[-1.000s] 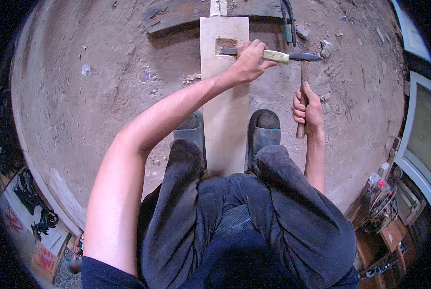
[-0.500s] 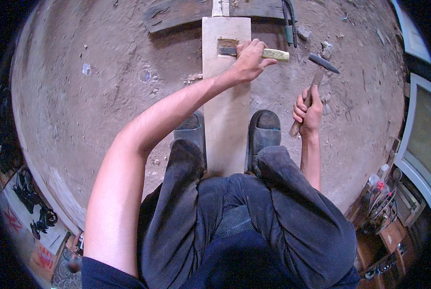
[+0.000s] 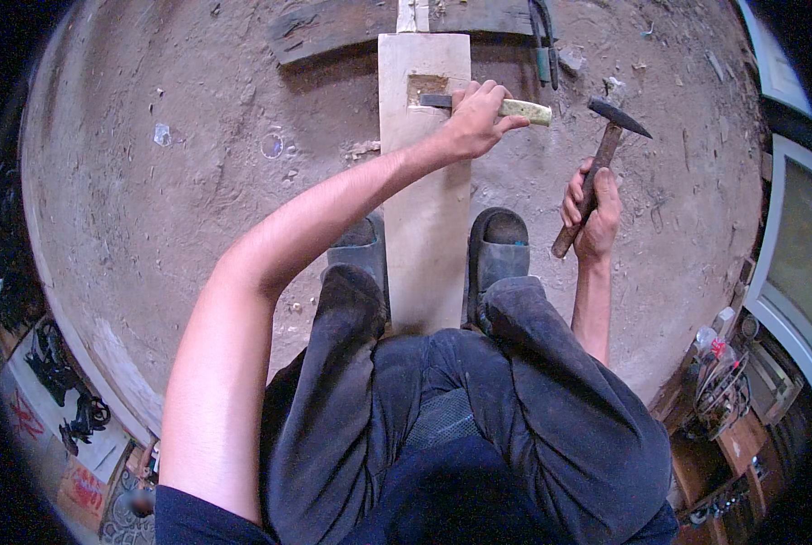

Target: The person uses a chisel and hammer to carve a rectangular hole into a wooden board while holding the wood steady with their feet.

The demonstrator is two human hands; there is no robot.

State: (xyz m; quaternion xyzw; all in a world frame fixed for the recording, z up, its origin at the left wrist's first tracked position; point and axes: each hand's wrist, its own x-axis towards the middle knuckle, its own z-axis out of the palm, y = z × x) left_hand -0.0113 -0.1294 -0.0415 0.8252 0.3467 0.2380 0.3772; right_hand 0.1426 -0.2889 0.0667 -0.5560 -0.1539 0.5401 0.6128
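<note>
Over the pale board (image 3: 429, 218), the left hand (image 3: 479, 121) grips a chisel (image 3: 526, 111); well apart, the right hand (image 3: 597, 209) clasps a hammer (image 3: 609, 143).

open gap between chisel (image 3: 530, 112) and hammer (image 3: 606, 152), green-handled tool (image 3: 543, 64) beyond, sandals (image 3: 504, 263) flanking the board (image 3: 426, 218)

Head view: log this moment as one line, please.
left hand: grips chisel, blade at recess in board | right hand: holds hammer, apart from chisel

Hands (image 3: 479, 125) (image 3: 600, 218) curled, left elbow (image 3: 250, 272) bent
</note>
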